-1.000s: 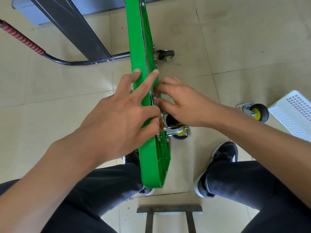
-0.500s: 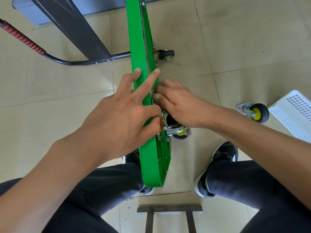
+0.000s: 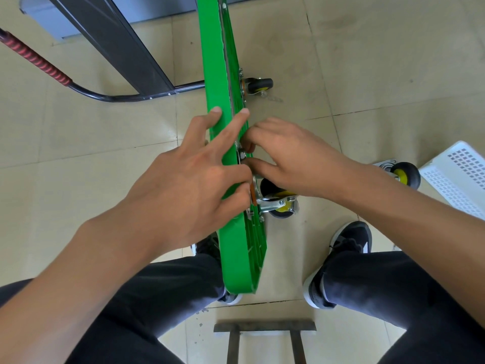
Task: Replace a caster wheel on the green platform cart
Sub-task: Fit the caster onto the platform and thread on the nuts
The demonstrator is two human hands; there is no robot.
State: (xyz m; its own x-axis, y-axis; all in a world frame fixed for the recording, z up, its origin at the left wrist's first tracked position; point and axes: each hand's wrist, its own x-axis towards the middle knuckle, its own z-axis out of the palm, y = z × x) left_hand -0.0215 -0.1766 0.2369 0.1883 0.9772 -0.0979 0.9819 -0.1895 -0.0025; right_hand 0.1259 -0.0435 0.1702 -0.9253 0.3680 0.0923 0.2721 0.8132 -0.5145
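Green platform cart (image 3: 237, 248), on edge, centre frame.
My left hand (image 3: 183, 185) braces it, fingers spread; right hand (image 3: 294, 158) fingertips pinch caster-plate hardware.

This looks like a plain workroom or storeroom, not a home. The floor (image 3: 380, 61) is large beige tiles with scuffed, cracked joints, and a grey metal cabinet (image 3: 105, 35) stands on it. A green platform cart (image 3: 236, 245) is tipped on edge, with a loose caster wheel (image 3: 402, 174) and a white plastic basket (image 3: 456, 177) lying nearby.
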